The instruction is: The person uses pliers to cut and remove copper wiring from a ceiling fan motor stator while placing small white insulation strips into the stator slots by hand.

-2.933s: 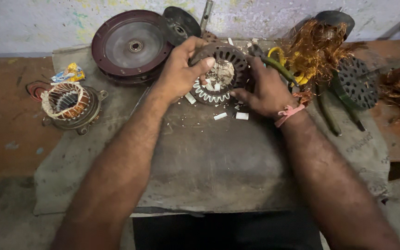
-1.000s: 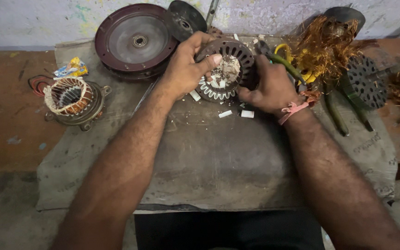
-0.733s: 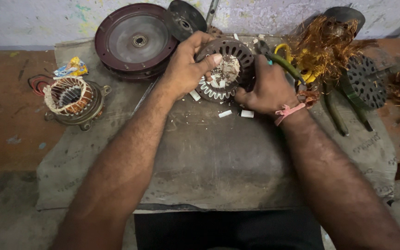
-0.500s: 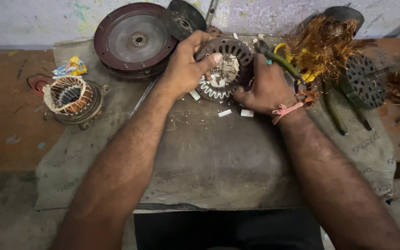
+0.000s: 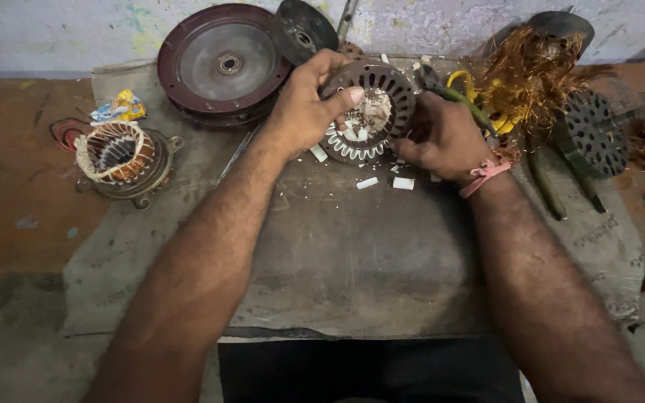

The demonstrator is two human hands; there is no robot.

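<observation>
Bare cloth (image 5: 352, 254) near the body lies open; copper wire (image 5: 531, 75) crowds the right

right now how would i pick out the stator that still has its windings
Start at the big maroon disc at the back of the grey cloth, then go down-left to the cloth's left edge. The wound stator sits there alone, its ring packed with copper coils, unlike the bare core in the hands.

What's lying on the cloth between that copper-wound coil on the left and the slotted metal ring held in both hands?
In the head view, a thin metal rod lies aslant on the grey cloth between the copper-wound coil and the slotted metal ring.
</observation>
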